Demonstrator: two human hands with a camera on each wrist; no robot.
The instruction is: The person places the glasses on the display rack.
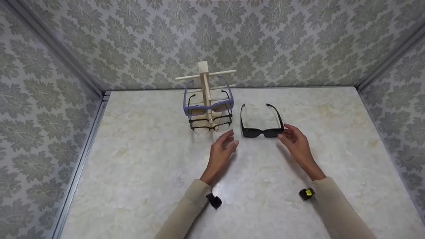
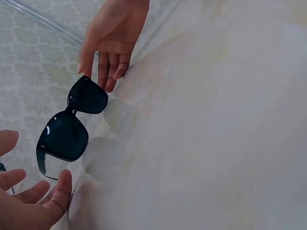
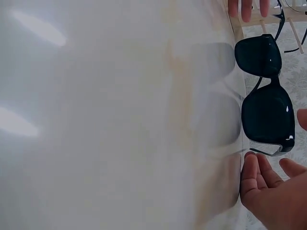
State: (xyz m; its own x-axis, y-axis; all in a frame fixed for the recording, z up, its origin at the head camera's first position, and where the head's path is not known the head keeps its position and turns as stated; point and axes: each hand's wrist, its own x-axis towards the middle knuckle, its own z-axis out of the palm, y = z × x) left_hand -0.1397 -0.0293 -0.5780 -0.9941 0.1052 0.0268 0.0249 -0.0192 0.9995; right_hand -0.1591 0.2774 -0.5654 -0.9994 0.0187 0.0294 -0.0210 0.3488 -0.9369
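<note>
A pair of black sunglasses lies on the table in the head view, dark lenses toward me and temples unfolded to the back. At their right corner is my right hand, thumb and fingers spread around the hinge; firm contact cannot be made out. In the right wrist view, the right hand has a gap between thumb and fingers beside the frame. My left hand hovers left of the sunglasses, fingers loosely extended and holding nothing. The left wrist view has the left hand apart from the lenses.
Left of the sunglasses stands a wooden eyewear rack with crossbars. Purple-framed sunglasses hang on it above dark-rimmed clear glasses, close to my left fingertips. Patterned walls border the marbled tabletop at the back and sides.
</note>
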